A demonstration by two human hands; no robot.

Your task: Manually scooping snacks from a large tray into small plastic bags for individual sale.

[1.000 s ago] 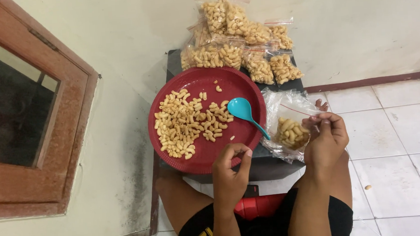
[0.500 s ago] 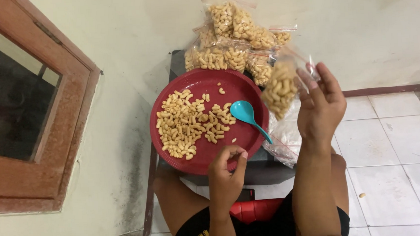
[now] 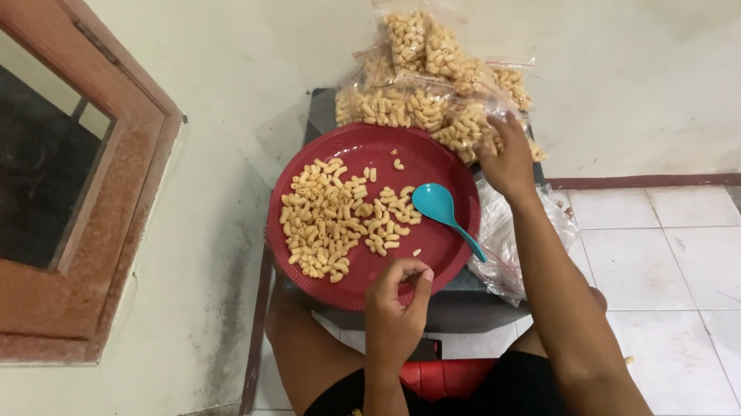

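a person seated at a small dark table (image 3: 460, 302) reaches the right hand (image 3: 506, 159) forward to a filled clear bag of macaroni snacks (image 3: 468, 130), fingers closed over its near end as the bag rests against the heap of filled bags (image 3: 417, 66) at the table's far edge, tight to the pale wall (image 3: 637, 42). the held bag lies with its long axis running left to right, slightly tilted, its contents bunched toward the left. the left hand (image 3: 395, 306) sits at the near rim of the round red plate (image 3: 443, 255), thumb and fingers curled and pressed lightly on the rim. the plate covers most of the table; loose macaroni pieces (image 3: 332, 215) fill its left half, leaving the right half bare except for a blue plastic spoon (image 3: 442, 212), bowl toward the plate's centre and handle pointing down and right past the rim. a pile of empty clear bags (image 3: 512, 241) hangs off the table's right edge, just beside the right forearm. open tiled floor (image 3: 695, 255) lies to the right; a wooden window frame (image 3: 118, 208) closes in the left side, well apart from the plate.
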